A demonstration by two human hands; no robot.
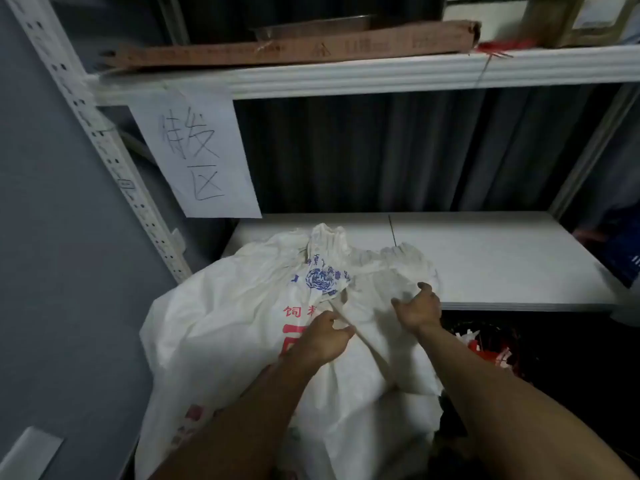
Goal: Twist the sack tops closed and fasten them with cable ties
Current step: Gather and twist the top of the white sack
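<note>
A large white woven sack [221, 317] with blue and red print stands in front of me, leaning against the lower shelf. Its top [329, 240] is bunched and twisted, lying over the shelf's near edge. A thin black cable tie [392, 232] sticks up behind the gathered cloth to the right. My left hand [327, 339] pinches a fold of the sack near the red print. My right hand [419, 306] grips the loose cloth on the right side of the sack.
The white lower shelf board [485, 258] runs behind the sack. A paper sign [197, 157] with handwritten characters hangs from the upper shelf [346, 77], which carries a long cardboard box. A perforated upright [104, 143] stands at left. Dark clutter with red and white bits [485, 344] lies at right.
</note>
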